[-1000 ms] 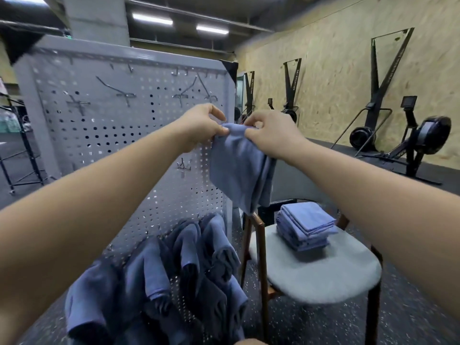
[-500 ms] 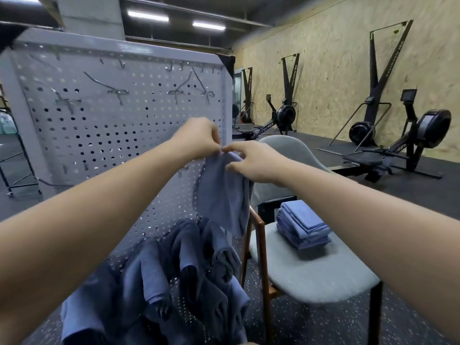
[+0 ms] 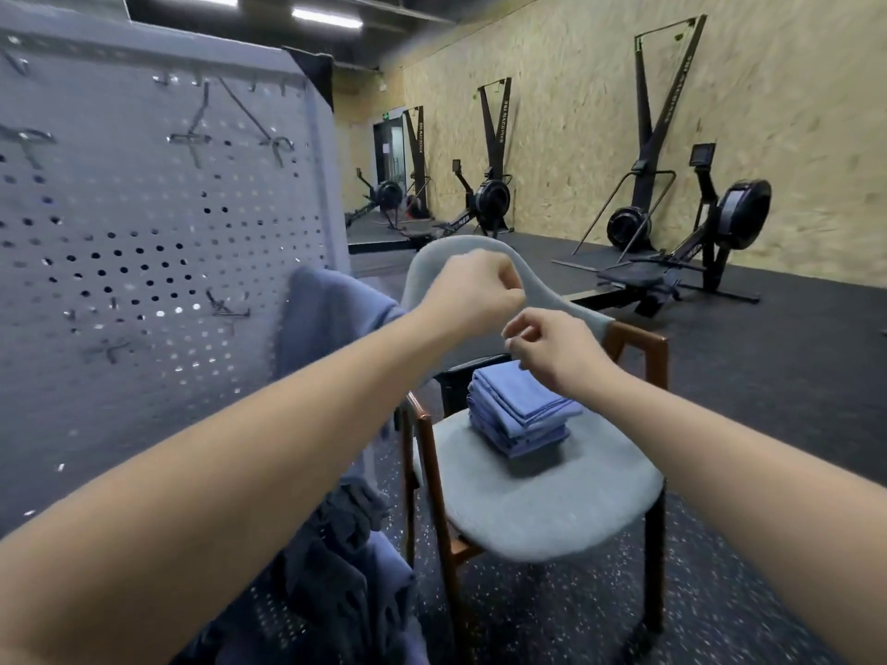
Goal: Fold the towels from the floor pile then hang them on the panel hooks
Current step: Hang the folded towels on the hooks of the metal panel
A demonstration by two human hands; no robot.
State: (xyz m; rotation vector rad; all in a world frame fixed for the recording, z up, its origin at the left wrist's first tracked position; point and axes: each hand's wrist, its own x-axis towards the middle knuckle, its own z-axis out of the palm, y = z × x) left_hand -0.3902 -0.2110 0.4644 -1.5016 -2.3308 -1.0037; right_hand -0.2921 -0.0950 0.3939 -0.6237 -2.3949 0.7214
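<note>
The panel [image 3: 144, 242] on the left is smeared with blur and runs off the left edge, so I can make out its hooks [image 3: 192, 136] only as dark streaks near the top. One blue towel [image 3: 326, 319] hangs at the panel's right edge. My left forearm crosses its lower part, and I cannot tell which hook carries it. Lower down, a bunch of darker towels [image 3: 345, 568] hangs against the panel's foot, half covered by that same forearm and cut off by the bottom of the view (how many there are, I can't count).

Both arms reach forward, and the hands meet over the chair [image 3: 552, 511]. The left hand [image 3: 468, 300] is slightly higher and farther, its grip curled into a fist with nothing in it. The right hand [image 3: 557, 350] sits just beside it, nearer and lower, with thumb and forefinger drawn together and the other fingers curled in. I see nothing in that grip either.

On the chair's grey seat lies a stack [image 3: 518, 415] of folded blue towels, set toward the back, right under the right hand. Rowers [image 3: 485, 199] stand along the far wall.
</note>
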